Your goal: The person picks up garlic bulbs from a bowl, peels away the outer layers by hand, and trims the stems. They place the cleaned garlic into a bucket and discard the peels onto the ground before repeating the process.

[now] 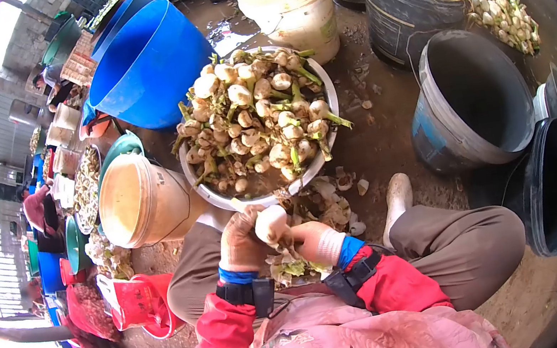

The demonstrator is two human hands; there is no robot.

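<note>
A round white bulb (272, 225) with ragged brownish skin at its lower end is held in front of my lap. My left hand (242, 241), in a worn glove, closes round its left side. Closed fingers of my right hand (316, 242), gloved with a white cuff, grip the bulb's ragged lower end; whether they also hold a tool is hidden. Just beyond my hands stands a wide white basin (332, 138), heaped with dirty bulbs (248, 117) with cut green stems. Peeled skins (319, 204) lie between my legs.
At left stand a blue tub (147, 67) and a cream bucket (145, 197); a white bucket (289, 10) is behind the basin. To the right are a bulb-filled black bucket (407, 25), a grey bucket (472, 98) and a black bucket (550, 187). Other people sit at far left.
</note>
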